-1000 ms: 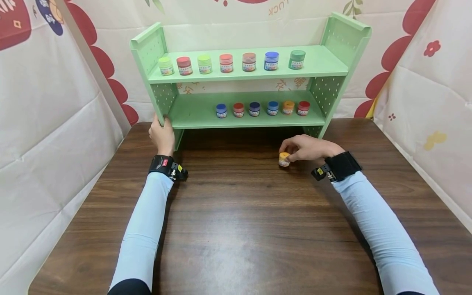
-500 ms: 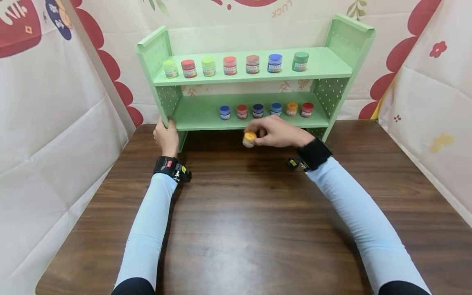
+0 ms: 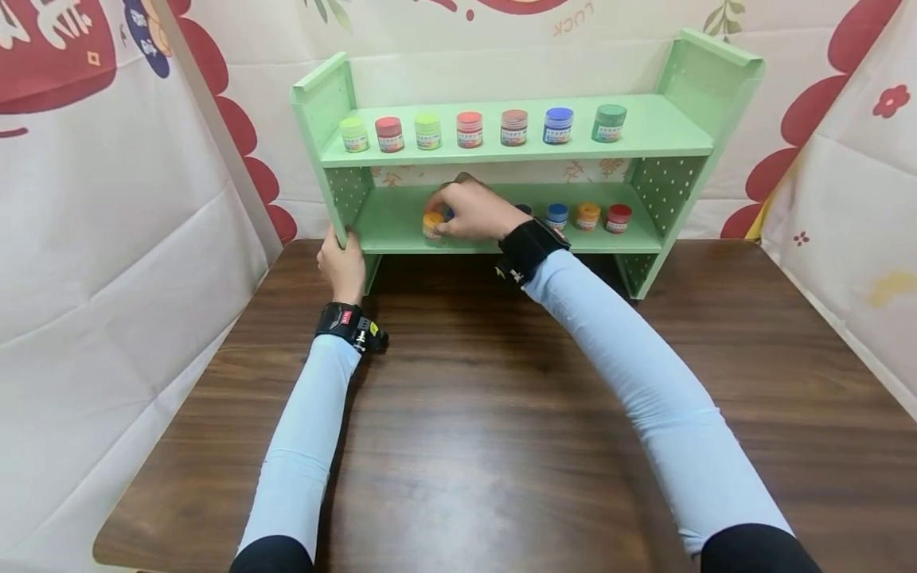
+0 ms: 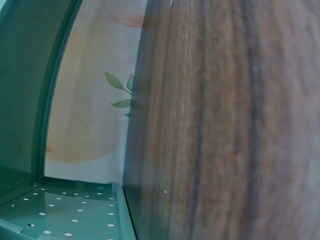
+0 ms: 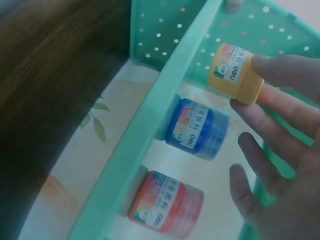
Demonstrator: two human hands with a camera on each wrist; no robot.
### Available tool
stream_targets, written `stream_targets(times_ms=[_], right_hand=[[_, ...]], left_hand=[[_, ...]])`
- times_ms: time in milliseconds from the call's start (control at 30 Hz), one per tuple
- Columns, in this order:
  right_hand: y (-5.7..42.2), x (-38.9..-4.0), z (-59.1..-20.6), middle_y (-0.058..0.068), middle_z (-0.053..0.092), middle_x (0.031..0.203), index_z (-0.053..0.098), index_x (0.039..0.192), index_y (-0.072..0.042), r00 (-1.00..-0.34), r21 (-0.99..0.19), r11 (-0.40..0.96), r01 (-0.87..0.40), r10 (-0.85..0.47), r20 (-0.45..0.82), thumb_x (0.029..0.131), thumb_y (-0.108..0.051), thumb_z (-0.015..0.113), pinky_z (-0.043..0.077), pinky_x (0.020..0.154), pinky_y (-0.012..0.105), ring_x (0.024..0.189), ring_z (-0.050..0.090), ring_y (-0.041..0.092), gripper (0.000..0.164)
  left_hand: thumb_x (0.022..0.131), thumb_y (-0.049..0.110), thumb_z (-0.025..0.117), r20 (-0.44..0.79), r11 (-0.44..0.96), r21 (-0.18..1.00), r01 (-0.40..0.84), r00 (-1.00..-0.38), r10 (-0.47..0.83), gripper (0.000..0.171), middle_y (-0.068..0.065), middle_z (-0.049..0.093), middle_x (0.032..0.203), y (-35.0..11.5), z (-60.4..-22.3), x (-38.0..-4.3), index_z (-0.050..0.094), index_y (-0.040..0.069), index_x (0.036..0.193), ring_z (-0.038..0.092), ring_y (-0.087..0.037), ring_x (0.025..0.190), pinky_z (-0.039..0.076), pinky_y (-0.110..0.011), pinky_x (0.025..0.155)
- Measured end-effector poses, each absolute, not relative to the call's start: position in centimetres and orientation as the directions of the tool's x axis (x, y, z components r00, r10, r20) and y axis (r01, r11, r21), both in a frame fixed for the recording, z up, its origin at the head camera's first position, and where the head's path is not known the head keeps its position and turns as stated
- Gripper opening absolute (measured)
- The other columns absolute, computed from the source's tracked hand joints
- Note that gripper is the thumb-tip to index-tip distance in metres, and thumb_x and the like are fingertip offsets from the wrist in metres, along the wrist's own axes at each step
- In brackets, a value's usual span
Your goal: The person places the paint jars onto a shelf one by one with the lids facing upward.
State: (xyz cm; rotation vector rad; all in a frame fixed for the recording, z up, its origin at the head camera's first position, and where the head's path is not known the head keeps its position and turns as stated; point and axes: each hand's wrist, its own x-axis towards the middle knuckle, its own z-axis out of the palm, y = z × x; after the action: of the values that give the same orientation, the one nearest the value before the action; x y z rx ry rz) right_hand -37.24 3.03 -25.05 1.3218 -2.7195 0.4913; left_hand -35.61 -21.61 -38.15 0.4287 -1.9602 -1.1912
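A small yellow-lidded paint jar (image 3: pixel 432 225) is pinched between the thumb and fingers of my right hand (image 3: pixel 476 211), at the left part of the lower board of a green shelf (image 3: pixel 390 219). In the right wrist view the yellow jar (image 5: pixel 232 72) is beside a blue paint jar (image 5: pixel 195 129), with a red paint jar (image 5: pixel 165 202) beyond that. My left hand (image 3: pixel 344 267) grips the lower front edge of the shelf's left side panel. That hand is out of sight in the left wrist view, where the perforated green panel (image 4: pixel 70 210) shows.
Several larger paint jars, among them a dark green one (image 3: pixel 609 123), line the upper board. A blue-lidded (image 3: pixel 556 215), an orange-lidded (image 3: pixel 587 216) and a red-lidded jar (image 3: pixel 618 218) stand right of my wrist. The shelf is on a brown wooden table (image 3: pixel 430 414) before a printed cloth (image 3: pixel 501 72).
My right hand has lifted the yellow jar off the table and carried it left and back to the lower board. The left hand keeps its hold on the shelf.
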Motion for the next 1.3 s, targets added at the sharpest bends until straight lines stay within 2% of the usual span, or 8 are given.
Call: stream_targets(times_ms=[200,333,567,767,933,1067,1167,1300], right_hand=[[2.1,-38.2,-25.0,0.003,0.072,0.129,0.074,0.124,-0.016,-0.695,-0.250,0.652,-0.715,-0.701,0.160,0.098,-0.025,0.065,0.046,0.103,0.046,0.124,0.056,0.025,0.029],[1.7,-38.5,-25.0,0.003,0.071,0.131,0.073,0.127,-0.016,-0.713,-0.269,0.666,-0.696,-0.686,0.145,0.096,-0.023,0.065,0.044,0.105,0.049,0.129,0.054,0.027,0.033],[1.0,-38.7,-24.7,0.005,0.068,0.138,0.070,0.132,-0.015,-0.731,-0.261,0.692,-0.674,-0.676,0.095,0.097,-0.023,0.063,0.033,0.117,0.058,0.139,0.046,0.033,0.037],[0.3,-38.8,-25.1,0.006,0.069,0.132,0.072,0.128,-0.015,-0.745,-0.246,0.707,-0.663,-0.655,0.123,0.097,-0.025,0.064,0.045,0.105,0.051,0.126,0.057,0.029,0.034],[0.1,-38.9,-25.3,0.007,0.070,0.124,0.071,0.129,-0.014,-0.761,-0.263,0.719,-0.644,-0.635,0.129,0.098,-0.026,0.063,0.046,0.100,0.048,0.117,0.057,0.028,0.034],[0.4,-38.4,-25.0,0.007,0.067,0.137,0.065,0.139,-0.012,-0.756,-0.265,0.710,-0.652,-0.638,0.149,0.099,-0.027,0.065,0.044,0.105,0.047,0.133,0.053,0.030,0.043],[1.0,-37.6,-24.8,0.007,0.064,0.144,0.061,0.143,-0.011,-0.744,-0.263,0.697,-0.667,-0.641,0.189,0.100,-0.028,0.065,0.047,0.105,0.044,0.129,0.058,0.030,0.047],[2.6,-36.0,-25.4,0.010,0.068,0.138,0.066,0.136,-0.008,-0.701,-0.252,0.655,-0.712,-0.655,0.281,0.101,-0.025,0.063,0.053,0.096,0.043,0.106,0.068,0.028,0.039]], left_hand=[[0.100,0.032,0.057,0.443,0.497,0.862,0.105,-0.634,-0.634,0.026,-0.018,0.074,0.111,-21.4,-38.3,-35.6,0.070,0.013,0.112,0.068,-0.042,0.107,0.046,-0.058,0.088],[0.100,0.031,0.057,0.445,0.497,0.861,0.110,-0.636,-0.630,0.027,-0.017,0.075,0.116,-21.5,-38.2,-35.8,0.071,0.014,0.115,0.069,-0.041,0.109,0.047,-0.058,0.089],[0.100,0.031,0.057,0.442,0.492,0.863,0.110,-0.636,-0.633,0.027,-0.015,0.075,0.118,-21.6,-38.1,-35.8,0.071,0.015,0.116,0.069,-0.041,0.108,0.047,-0.058,0.088],[0.101,0.032,0.057,0.446,0.497,0.860,0.114,-0.643,-0.623,0.028,-0.015,0.074,0.120,-21.6,-38.2,-35.7,0.071,0.015,0.118,0.069,-0.042,0.112,0.047,-0.059,0.089],[0.101,0.031,0.056,0.444,0.498,0.860,0.109,-0.641,-0.626,0.028,-0.016,0.075,0.120,-21.2,-38.2,-35.8,0.071,0.015,0.118,0.069,-0.041,0.111,0.048,-0.058,0.089],[0.099,0.030,0.055,0.454,0.499,0.858,0.122,-0.634,-0.626,0.026,-0.017,0.074,0.113,-21.0,-37.9,-35.8,0.070,0.012,0.111,0.068,-0.042,0.103,0.046,-0.058,0.087],[0.098,0.029,0.055,0.458,0.497,0.858,0.131,-0.633,-0.624,0.024,-0.018,0.074,0.109,-21.0,-37.8,-35.6,0.068,0.010,0.107,0.066,-0.043,0.099,0.045,-0.059,0.086],[0.098,0.028,0.055,0.454,0.497,0.859,0.121,-0.628,-0.632,0.023,-0.019,0.073,0.105,-21.2,-37.9,-35.5,0.067,0.009,0.104,0.065,-0.042,0.097,0.045,-0.058,0.087]])
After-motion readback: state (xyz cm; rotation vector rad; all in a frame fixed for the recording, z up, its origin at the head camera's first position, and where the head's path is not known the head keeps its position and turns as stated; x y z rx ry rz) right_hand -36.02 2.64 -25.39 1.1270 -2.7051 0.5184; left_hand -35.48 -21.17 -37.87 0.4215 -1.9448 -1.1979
